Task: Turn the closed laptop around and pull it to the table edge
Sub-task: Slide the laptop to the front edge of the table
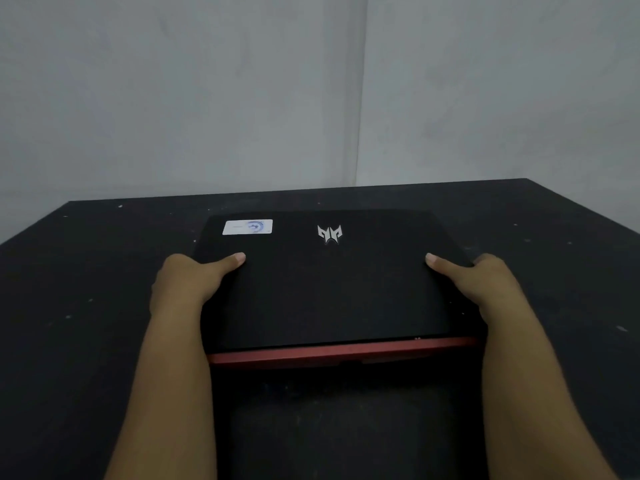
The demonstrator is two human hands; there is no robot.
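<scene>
A pale wall (173, 98) fills the upper half of the view, with a vertical seam or corner running down it just right of centre. Below it spreads a dark tabletop (69, 271), flecked with small light specks, its far edge running from nine o'clock up toward two o'clock.

The closed black laptop (329, 296) lies flat near the middle of the tabletop, well back from the far edge. Its near long side, at six o'clock, shows a red strip (339, 353) along its length, and bare tabletop lies between that strip and the bottom of the view.

Both forearms reach in from six o'clock. The left hand (188, 282) is clamped on the laptop's left side at nine o'clock, thumb lying on the lid and the fingers hidden beneath or beside the edge. The right hand (485, 282) grips the right side at three o'clock the same way.

On the lid, a silver angular logo (329, 233) sits at twelve o'clock, and a small white sticker (247, 226) lies at eleven o'clock near the far left corner.
</scene>
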